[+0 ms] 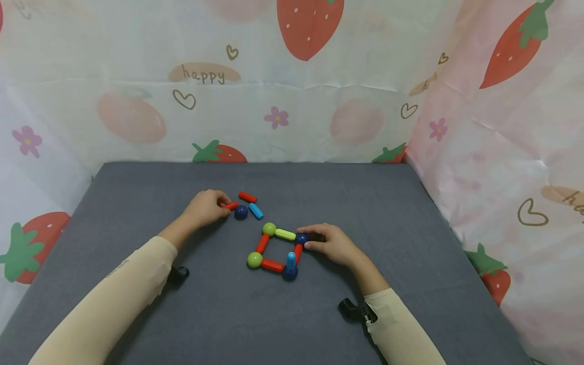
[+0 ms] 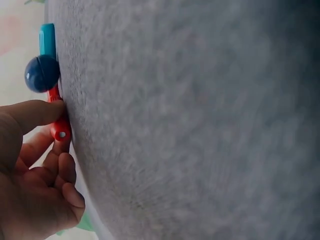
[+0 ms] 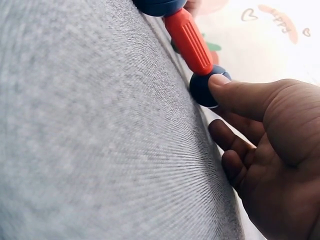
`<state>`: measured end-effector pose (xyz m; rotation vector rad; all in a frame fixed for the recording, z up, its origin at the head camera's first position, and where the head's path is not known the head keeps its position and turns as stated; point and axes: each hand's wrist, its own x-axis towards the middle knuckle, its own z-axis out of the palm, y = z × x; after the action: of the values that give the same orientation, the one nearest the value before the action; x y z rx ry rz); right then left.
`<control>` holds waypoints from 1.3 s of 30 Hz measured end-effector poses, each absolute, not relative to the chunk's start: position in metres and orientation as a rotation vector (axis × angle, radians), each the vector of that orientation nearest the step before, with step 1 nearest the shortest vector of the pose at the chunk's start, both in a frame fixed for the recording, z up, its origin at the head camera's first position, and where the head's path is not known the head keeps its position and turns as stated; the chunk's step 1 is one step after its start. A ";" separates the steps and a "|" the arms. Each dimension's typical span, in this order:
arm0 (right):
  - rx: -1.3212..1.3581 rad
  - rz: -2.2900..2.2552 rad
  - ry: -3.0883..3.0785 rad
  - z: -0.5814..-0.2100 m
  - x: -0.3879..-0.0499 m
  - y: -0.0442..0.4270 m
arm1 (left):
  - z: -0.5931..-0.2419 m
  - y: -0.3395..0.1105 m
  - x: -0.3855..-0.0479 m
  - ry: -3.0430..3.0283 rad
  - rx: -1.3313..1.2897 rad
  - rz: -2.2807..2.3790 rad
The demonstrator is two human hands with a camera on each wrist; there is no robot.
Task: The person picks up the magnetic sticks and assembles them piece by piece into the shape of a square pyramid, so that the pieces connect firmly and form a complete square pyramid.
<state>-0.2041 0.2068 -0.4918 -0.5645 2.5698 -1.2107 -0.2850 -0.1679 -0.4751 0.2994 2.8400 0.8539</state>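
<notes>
At the left, my left hand pinches a red toy rod between thumb and fingers, low over the cloth; its round end with a pale dot faces the left wrist view. A loose dark blue ball lies just beyond the rod. My right hand grips the dark blue ball at the far right corner of a four-sided rod-and-ball frame. That frame has two green balls, a yellow-green rod and red rods. On its near dark blue ball a light blue rod stands upright.
Behind the loose ball lie another red rod and a light blue rod. Grey cloth covers the table. Strawberry-print curtains enclose the back and sides. Black wrist mounts stick out at both sleeves.
</notes>
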 end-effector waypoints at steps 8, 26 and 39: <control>-0.548 -1.220 2.566 -0.492 -0.204 0.207 | -0.472 -0.175 -0.283 2.864 0.257 0.850; -0.555 -1.212 2.566 -0.492 -0.204 0.207 | -0.438 -0.167 -0.232 2.835 0.430 1.049; -0.564 -1.209 2.579 -0.494 -0.205 0.208 | -0.440 -0.146 -0.206 2.573 0.667 1.229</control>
<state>-0.2053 0.2075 -0.4943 -0.5642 2.5792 -1.2087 -0.2059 -0.1460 -0.4396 0.6673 2.5729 1.2288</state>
